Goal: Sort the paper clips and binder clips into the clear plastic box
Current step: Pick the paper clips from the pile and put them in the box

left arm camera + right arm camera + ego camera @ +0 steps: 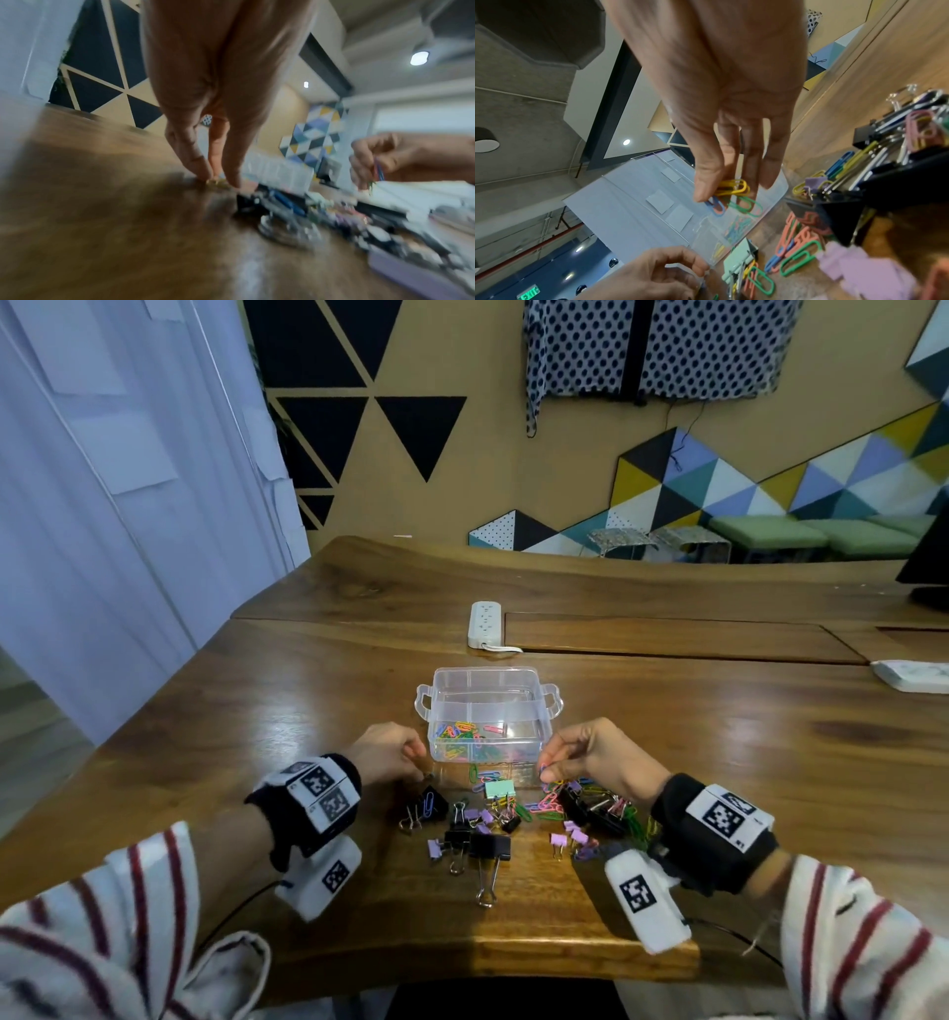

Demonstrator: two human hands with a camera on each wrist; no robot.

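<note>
Motion blur in the left wrist view smears the clip pile point(334, 219) beyond telling.

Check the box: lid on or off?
Off. The box has an open top with dividers showing; paper clips lie loose in its near compartment. No lid in view.

A glossy wooden table point(257, 737) is occupied at frame centre by a clear plastic box point(488, 711), below it scattered paper clips point(547, 806) and binder clips point(488, 847), and higher up a white power strip point(485, 624).
</note>
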